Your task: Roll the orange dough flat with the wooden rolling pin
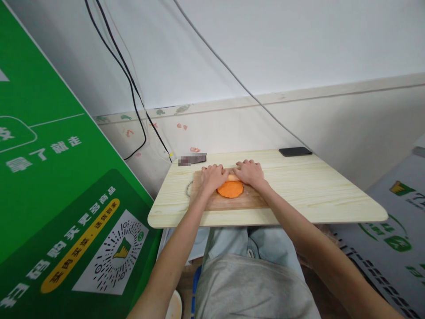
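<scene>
A flat orange piece of dough [230, 189] lies on a wooden cutting board [212, 204]. Across its far edge rests a light wooden rolling pin [233, 177], mostly covered by my hands. My left hand [214, 176] is closed over the pin's left end, and my right hand [249, 172] is closed over the right end. Between the two hands only the pin's middle shows. The dough's near edge is rounded and slightly uneven. A metal ring handle [188, 189] sticks out from the board's left side.
The board lies on a pale wood-grain table [318, 190]. A black phone [295, 152] is at the back right, and a dark, partly blurred item [192, 159] at the back left. Cables [129, 79] hang along the wall. A green printed panel [49, 177] stands on the left.
</scene>
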Available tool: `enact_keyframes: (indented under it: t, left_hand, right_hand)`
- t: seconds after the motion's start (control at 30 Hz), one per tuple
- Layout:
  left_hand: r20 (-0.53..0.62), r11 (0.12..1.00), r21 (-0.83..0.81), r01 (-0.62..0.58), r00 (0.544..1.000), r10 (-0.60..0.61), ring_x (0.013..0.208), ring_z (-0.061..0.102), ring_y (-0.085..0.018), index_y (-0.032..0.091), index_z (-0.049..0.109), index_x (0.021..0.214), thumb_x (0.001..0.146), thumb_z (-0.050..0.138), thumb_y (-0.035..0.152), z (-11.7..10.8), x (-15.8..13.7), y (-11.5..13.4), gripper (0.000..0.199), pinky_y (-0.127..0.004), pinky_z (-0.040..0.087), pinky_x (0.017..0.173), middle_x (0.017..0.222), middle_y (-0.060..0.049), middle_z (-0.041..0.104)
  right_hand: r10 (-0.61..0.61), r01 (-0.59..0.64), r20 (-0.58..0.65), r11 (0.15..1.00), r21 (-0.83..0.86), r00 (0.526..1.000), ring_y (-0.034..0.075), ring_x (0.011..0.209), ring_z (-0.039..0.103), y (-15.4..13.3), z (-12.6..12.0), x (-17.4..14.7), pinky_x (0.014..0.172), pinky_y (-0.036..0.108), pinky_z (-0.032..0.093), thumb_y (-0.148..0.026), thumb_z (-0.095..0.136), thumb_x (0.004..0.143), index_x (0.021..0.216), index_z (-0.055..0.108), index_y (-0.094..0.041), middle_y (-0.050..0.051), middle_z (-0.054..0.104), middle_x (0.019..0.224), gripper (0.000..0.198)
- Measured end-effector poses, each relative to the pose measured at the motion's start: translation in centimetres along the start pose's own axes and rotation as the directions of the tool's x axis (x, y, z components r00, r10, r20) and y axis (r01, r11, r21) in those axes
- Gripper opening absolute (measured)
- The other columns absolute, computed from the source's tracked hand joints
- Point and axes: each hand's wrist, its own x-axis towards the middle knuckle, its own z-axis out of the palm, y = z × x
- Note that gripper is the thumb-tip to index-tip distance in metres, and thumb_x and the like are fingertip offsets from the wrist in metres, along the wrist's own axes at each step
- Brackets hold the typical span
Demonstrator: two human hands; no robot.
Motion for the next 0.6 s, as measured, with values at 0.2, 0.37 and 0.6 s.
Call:
enact_keyframes:
  t: [0.2,0.37,0.6]
  left_hand:
    - [0.062,0.999,-0.02,0.025,0.998,-0.024,0.122,0.069,-0.034,0.022,0.074,0.123,0.108,0.039,0.047,0.0,0.3,0.0,0.045,-0.055,0.042,0.11,0.131,-0.015,0.076]
    - [0.066,0.999,-0.024,0.039,0.997,-0.037,0.123,0.068,-0.035,0.023,0.073,0.124,0.107,0.039,0.046,-0.1,0.2,0.2,0.044,-0.056,0.042,0.11,0.133,-0.015,0.075]
    - [0.064,0.996,-0.054,0.075,0.995,-0.072,0.123,0.067,-0.036,0.022,0.074,0.122,0.105,0.042,0.043,-0.1,0.0,0.7,0.042,-0.059,0.04,0.113,0.133,-0.015,0.075]
  right_hand:
    - [-0.014,0.007,-0.103,0.998,-0.069,0.995,0.034,0.129,0.057,-0.4,0.3,-2.2,0.104,0.046,0.038,-0.041,0.03,0.11,0.133,0.074,-0.019,0.019,0.071,0.136,0.054]
    - [-0.037,0.024,-0.175,0.997,-0.075,0.984,0.033,0.121,0.059,-0.7,0.4,-4.0,0.103,0.044,0.036,-0.036,0.03,0.11,0.124,0.075,-0.019,0.017,0.073,0.129,0.049]
    - [-0.013,0.001,-0.249,0.999,-0.049,0.969,0.035,0.124,0.054,-1.9,0.3,-7.0,0.108,0.047,0.031,-0.031,0.028,0.111,0.123,0.072,-0.016,0.02,0.073,0.129,0.048]
